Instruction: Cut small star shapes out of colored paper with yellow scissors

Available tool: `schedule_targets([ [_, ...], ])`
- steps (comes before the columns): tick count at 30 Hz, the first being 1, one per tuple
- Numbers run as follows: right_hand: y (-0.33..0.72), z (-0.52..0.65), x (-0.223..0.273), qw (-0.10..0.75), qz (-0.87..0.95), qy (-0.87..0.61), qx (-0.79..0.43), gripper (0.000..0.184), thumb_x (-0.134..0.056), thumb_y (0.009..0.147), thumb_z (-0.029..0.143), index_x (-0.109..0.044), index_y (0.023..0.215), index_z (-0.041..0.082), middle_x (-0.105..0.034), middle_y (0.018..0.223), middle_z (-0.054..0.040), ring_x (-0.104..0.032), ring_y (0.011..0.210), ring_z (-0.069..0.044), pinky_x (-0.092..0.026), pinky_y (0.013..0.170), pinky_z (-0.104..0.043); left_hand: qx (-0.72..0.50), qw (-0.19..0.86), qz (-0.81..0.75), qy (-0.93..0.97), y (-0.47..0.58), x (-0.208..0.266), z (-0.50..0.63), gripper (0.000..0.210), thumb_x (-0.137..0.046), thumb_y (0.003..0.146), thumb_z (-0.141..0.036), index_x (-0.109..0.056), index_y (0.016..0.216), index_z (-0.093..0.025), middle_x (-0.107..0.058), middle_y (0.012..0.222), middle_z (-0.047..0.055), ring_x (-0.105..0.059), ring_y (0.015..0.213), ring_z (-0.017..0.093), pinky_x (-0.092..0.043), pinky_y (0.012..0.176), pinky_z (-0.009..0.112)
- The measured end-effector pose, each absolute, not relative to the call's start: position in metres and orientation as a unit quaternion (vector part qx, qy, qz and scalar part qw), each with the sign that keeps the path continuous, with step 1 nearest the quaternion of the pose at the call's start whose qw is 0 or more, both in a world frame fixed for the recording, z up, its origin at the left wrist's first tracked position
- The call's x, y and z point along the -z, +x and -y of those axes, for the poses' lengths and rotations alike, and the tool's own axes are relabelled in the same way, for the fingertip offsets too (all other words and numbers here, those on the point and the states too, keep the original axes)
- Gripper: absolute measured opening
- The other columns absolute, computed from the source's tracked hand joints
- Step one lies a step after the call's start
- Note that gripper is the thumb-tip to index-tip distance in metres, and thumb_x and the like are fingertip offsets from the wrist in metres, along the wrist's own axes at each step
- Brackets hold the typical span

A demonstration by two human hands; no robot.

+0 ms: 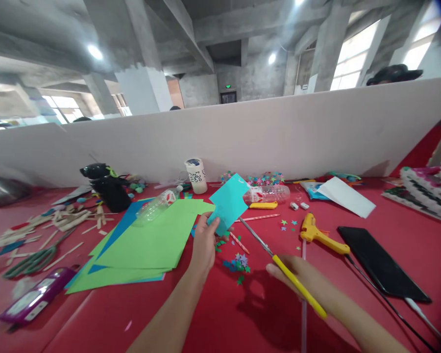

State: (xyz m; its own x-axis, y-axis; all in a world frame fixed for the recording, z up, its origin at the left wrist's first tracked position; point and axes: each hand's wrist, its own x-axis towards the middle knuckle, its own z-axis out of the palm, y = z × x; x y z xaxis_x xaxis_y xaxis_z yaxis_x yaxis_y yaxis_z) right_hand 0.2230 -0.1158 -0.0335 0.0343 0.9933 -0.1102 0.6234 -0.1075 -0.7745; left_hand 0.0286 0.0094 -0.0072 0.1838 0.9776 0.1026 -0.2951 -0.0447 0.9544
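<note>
From my remote seat, I can see only part of the left grip (pixel 205 240): its thumb lies over the near-left edge of the turquoise card (pixel 231 202), while the other fingers are largely hidden behind. That grip is closed on the card, which stands tilted above the red bench (pixel 220 323), most of its face projecting up and away from the thumb. The right grip (pixel 304 269), nearer me and to the card's right, is wrapped around a yellow-handled tool (pixel 297 283). I see the tool nearly edge-on, so I can't make out whether its slim metal end is parted; its tip is right by the card's lower right edge, and I cannot tell whether they touch.

The card is thin, flat and straight-edged. It covers one end of a ribbed clear plastic bottle (pixel 270 193) just behind its right side. Small shiny stars (pixel 238 263) are scattered below it, and smooth green sheets (pixel 152 242) overlap to its left. Right of the card lies a yellow plastic glue gun (pixel 310 230); the translucent stick (pixel 304 333) below it is partly hidden by the right grip. Far left of the card, a rounded, silvery object (pixel 3 189) is cut off by my view.
</note>
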Motion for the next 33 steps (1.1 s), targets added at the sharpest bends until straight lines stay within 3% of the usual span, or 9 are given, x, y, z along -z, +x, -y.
schedule_targets([
  [7,0.22,0.115,0.038,0.29,0.592,-0.665,-0.352,0.042,-0.042,0.08,0.057,-0.044,0.061,0.019,-0.034,0.046,0.0063,-0.041,0.038,-0.009,-0.028,0.038,-0.018,-0.478,0.623,-0.335,0.521,0.038,0.012,0.001,0.029,-0.06,0.071,-0.035,-0.046,0.092,-0.02,-0.059,0.064,-0.003,-0.06,0.05,0.013,-0.042,0.036,0.019],
  [13,0.212,0.114,0.029,0.303,0.529,-0.683,-0.403,0.049,-0.041,0.076,0.064,-0.043,0.054,0.019,-0.03,0.032,0.0082,-0.032,0.023,-0.007,-0.019,0.027,-0.017,-0.467,0.624,-0.329,0.534,0.036,0.004,-0.002,0.031,-0.06,0.07,-0.037,-0.047,0.092,-0.019,-0.06,0.066,-0.002,-0.061,0.053,0.014,-0.041,0.036,0.018],
  [20,0.212,0.117,0.026,0.341,0.507,-0.661,-0.436,0.053,-0.039,0.074,0.069,-0.052,0.066,0.018,-0.037,0.039,0.0075,-0.037,0.027,-0.007,-0.027,0.028,-0.016,-0.364,0.649,-0.296,0.599,0.041,-0.004,-0.002,0.035,-0.059,0.071,-0.038,-0.049,0.096,-0.016,-0.059,0.058,-0.001,-0.06,0.048,0.015,-0.041,0.036,0.02],
  [26,0.207,0.115,0.015,0.375,0.472,-0.667,-0.438,0.053,-0.042,0.071,0.069,-0.043,0.052,0.019,-0.025,0.029,0.0103,-0.023,0.021,-0.004,-0.018,0.023,-0.016,-0.354,0.651,-0.309,0.596,0.046,-0.011,-0.004,0.036,-0.059,0.071,-0.039,-0.048,0.097,-0.017,-0.06,0.059,-0.001,-0.058,0.046,0.013,-0.039,0.034,0.017],
  [33,0.216,0.116,0.019,0.335,0.522,-0.655,-0.431,0.053,-0.038,0.074,0.069,-0.05,0.063,0.018,-0.033,0.033,0.0091,-0.034,0.023,-0.007,-0.027,0.025,-0.016,-0.257,0.648,-0.331,0.636,0.032,-0.027,-0.01,0.033,-0.061,0.071,-0.035,-0.05,0.095,-0.017,-0.055,0.051,-0.003,-0.054,0.04,0.011,-0.032,0.03,0.014],
])
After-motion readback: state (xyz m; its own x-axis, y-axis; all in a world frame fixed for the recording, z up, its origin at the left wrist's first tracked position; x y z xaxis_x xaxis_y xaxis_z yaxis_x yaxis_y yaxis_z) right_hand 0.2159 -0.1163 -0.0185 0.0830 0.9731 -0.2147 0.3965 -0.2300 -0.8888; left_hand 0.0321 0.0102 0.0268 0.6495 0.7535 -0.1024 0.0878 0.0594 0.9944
